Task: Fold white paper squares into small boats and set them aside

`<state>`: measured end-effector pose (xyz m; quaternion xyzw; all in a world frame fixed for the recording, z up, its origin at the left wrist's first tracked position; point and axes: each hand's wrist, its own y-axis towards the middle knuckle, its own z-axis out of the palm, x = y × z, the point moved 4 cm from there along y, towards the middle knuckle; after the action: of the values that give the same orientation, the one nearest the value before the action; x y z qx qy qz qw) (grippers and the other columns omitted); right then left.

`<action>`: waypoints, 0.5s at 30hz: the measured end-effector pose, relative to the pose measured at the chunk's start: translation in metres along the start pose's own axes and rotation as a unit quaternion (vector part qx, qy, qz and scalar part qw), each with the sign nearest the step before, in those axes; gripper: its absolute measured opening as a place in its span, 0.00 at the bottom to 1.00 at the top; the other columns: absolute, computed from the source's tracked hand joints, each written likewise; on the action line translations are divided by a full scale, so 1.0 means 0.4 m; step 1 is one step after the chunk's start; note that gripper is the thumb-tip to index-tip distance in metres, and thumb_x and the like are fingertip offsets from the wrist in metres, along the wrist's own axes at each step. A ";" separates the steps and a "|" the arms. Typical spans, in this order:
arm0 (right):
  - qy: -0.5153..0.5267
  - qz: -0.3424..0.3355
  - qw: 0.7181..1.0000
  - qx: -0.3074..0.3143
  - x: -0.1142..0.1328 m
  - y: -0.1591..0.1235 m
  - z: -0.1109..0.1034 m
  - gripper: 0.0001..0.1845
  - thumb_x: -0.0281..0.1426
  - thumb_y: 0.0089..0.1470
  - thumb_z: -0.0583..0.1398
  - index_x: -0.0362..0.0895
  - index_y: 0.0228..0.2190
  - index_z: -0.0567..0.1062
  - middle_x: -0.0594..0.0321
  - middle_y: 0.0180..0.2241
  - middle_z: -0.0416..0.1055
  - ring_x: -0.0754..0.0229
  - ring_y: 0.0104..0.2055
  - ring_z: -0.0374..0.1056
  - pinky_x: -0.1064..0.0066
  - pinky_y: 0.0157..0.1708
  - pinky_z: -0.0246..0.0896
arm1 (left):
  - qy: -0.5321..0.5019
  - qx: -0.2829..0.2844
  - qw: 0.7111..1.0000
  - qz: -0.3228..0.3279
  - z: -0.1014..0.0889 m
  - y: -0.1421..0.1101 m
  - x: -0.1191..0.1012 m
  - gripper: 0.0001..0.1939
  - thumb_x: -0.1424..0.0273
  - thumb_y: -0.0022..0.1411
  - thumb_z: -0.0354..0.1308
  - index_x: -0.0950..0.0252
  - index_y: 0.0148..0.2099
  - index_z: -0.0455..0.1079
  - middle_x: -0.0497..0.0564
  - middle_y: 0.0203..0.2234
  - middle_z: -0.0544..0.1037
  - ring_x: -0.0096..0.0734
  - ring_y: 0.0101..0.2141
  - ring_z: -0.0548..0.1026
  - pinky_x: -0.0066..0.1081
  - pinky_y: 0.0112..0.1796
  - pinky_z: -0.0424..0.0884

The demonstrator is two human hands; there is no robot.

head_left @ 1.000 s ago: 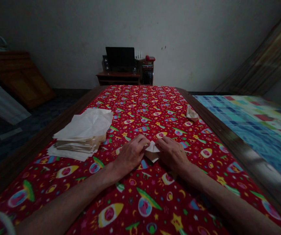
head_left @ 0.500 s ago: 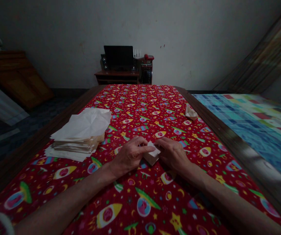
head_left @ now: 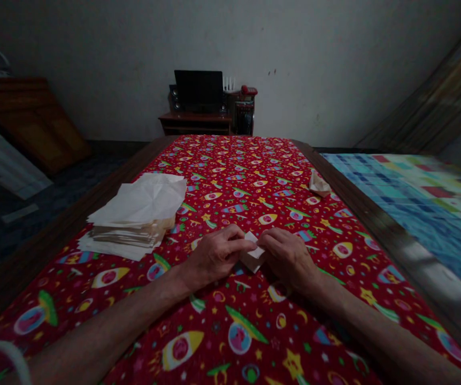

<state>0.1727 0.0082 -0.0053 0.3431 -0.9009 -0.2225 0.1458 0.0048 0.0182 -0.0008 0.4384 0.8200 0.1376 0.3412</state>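
A small piece of folded white paper sits low over the red patterned cloth, between my two hands. My left hand pinches its left side, thumb laid across the top. On the right side, the fingers of my right hand are closed on the paper's edge. Parts of the folds are hidden behind the fingers. To the left lies a stack of loose paper sheets, the top one white and creased. Farther off at the right is another folded paper piece.
The cloth covers a long table with a dark wooden edge. Beyond it stand a monitor on a small desk and a red telephone. At right is a bed with a checked cover; at left, a wooden cabinet.
The view has shifted slightly, so everything sits a little farther right. My right fingers have come slightly closer over the folded paper; both hands still hold it.
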 end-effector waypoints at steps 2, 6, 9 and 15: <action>0.000 -0.011 1.000 -0.002 0.005 0.000 -0.004 0.11 0.23 0.56 0.51 0.42 0.32 0.72 0.58 0.30 0.70 0.61 0.32 0.63 0.72 0.31 0.55 | -0.004 0.001 1.000 -0.006 0.000 0.000 0.001 0.14 0.78 0.62 0.51 0.61 0.46 0.72 0.51 0.38 0.71 0.28 0.37 0.73 0.25 0.36 0.70; -0.005 -0.025 0.999 -0.021 0.013 0.003 -0.015 0.10 0.28 0.60 0.51 0.42 0.35 0.73 0.57 0.32 0.72 0.60 0.33 0.64 0.70 0.32 0.57 | -0.056 -0.026 0.998 -0.030 -0.008 0.008 0.003 0.12 0.79 0.59 0.54 0.62 0.44 0.71 0.51 0.37 0.71 0.28 0.37 0.72 0.26 0.38 0.70; 0.021 -0.023 0.999 -0.026 0.015 0.005 -0.020 0.10 0.28 0.60 0.51 0.42 0.33 0.72 0.56 0.32 0.72 0.59 0.33 0.65 0.70 0.32 0.58 | -0.068 -0.036 0.996 -0.047 -0.012 0.011 0.002 0.11 0.81 0.57 0.53 0.64 0.41 0.71 0.50 0.34 0.72 0.27 0.36 0.72 0.25 0.37 0.69; 0.158 0.040 0.986 -0.018 0.002 0.002 -0.025 0.07 0.25 0.55 0.53 0.43 0.34 0.70 0.58 0.32 0.71 0.61 0.34 0.66 0.72 0.31 0.60 | -0.033 0.012 0.999 -0.035 -0.005 0.006 -0.010 0.09 0.77 0.59 0.53 0.63 0.42 0.67 0.49 0.33 0.74 0.27 0.33 0.72 0.24 0.33 0.67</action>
<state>0.1758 0.0049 0.0039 0.3354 -0.8752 -0.1754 0.3012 0.0064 0.0162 0.0037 0.4177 0.8247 0.1011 0.3677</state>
